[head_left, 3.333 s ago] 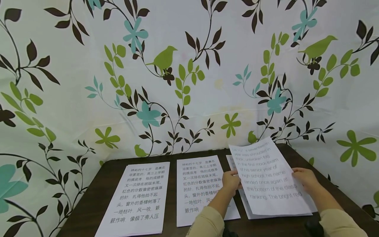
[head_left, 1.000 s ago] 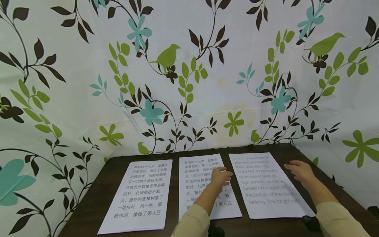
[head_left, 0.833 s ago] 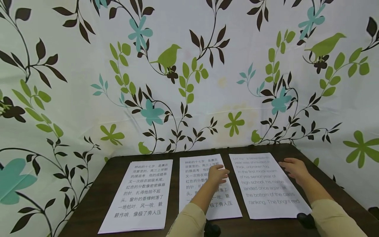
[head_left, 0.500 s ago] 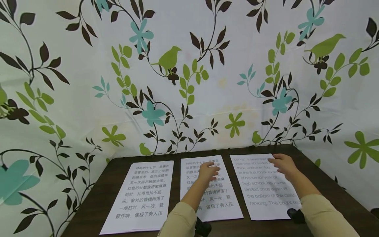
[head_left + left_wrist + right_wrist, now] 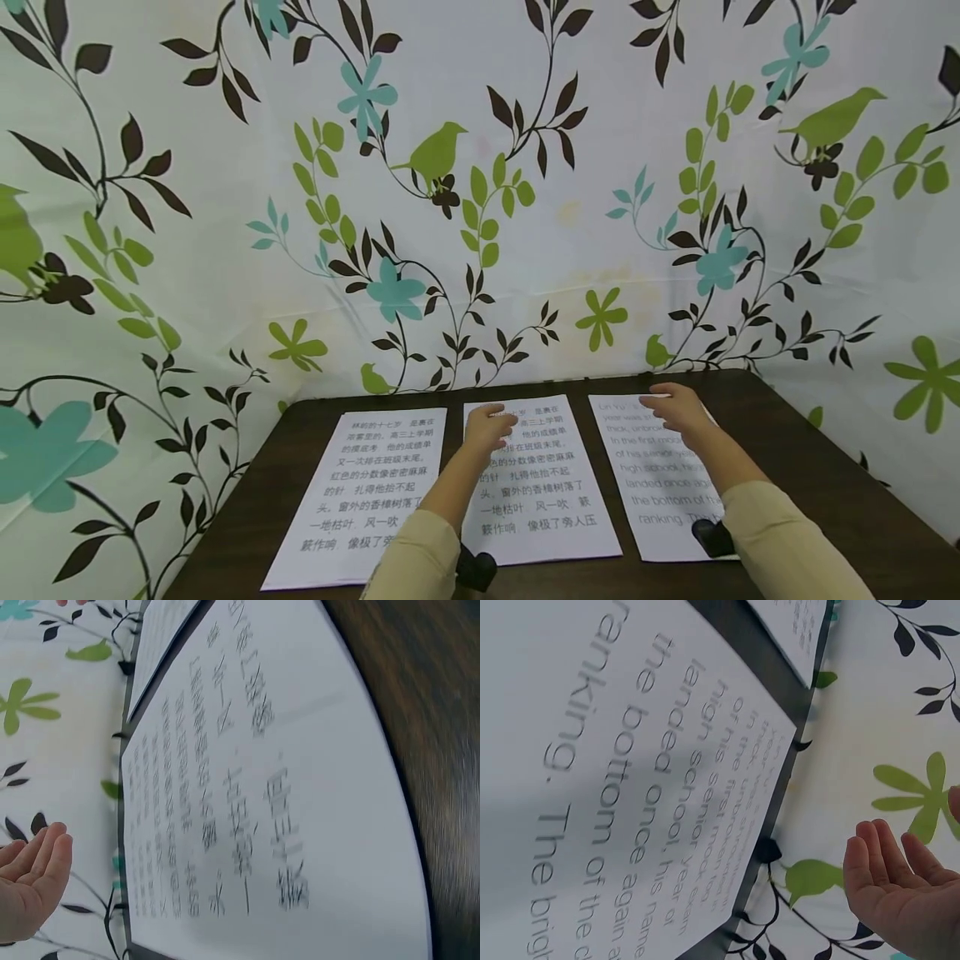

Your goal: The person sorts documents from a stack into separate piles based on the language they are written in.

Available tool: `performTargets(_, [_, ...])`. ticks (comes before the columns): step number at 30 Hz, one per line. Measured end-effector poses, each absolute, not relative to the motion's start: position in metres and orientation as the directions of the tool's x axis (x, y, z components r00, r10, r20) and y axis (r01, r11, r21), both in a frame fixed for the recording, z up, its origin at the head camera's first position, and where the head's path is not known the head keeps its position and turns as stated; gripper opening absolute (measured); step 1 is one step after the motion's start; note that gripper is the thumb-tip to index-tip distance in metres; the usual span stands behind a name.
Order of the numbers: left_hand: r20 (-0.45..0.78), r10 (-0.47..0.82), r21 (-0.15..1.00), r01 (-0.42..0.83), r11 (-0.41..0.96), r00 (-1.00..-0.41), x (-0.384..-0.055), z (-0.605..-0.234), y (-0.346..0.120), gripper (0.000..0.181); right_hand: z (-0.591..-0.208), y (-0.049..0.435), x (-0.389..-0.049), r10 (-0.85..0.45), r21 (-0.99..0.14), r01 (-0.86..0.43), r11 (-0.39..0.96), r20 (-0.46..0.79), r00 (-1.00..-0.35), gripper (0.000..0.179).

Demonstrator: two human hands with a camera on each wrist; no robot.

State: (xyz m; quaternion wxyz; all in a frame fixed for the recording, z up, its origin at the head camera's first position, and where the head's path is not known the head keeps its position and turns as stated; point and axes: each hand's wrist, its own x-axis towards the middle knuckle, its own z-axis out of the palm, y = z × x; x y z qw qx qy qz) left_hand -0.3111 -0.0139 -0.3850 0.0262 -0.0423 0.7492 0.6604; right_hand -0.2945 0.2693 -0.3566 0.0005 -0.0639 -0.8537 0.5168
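My left hand (image 5: 486,432) hovers over the upper left part of the middle stack of paper (image 5: 536,500), which bears printed Chinese text. In the left wrist view its fingers look relaxed and hold nothing. My right hand (image 5: 678,410) is above the right paper (image 5: 663,500), printed in English, near its top edge. The right wrist view shows that hand (image 5: 900,881) with fingers loosely extended and nothing in them. Further left lies another stack of Chinese-printed paper (image 5: 360,492), partly covered by my left sleeve.
All the papers lie on a dark wooden table (image 5: 247,492). A white cloth with leaves, flowers and birds (image 5: 510,208) hangs behind it. Black devices show at both wrists, such as the left wrist device (image 5: 476,571).
Earlier both hands held up an English sheet on the right; it now lies flat with the paper there. Since letting go, both hands have moved left, the left one over the middle stack.
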Motion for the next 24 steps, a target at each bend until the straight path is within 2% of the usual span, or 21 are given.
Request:
performTargets(11, [-0.067,-0.07,0.988,-0.076,0.137,-0.995,-0.313,-0.387,-0.048,0.047,-0.357,0.235,-0.304,0.06,-0.902,0.05,0.429,-0.027,-0.998,0.051])
performTargets(24, [-0.125,-0.136,0.979,-0.144,0.145,-0.983,-0.31,-0.405,-0.076,0.047,-0.37,0.21,-0.304,0.042,-0.909,0.073,0.41,-0.061,-0.997,0.045])
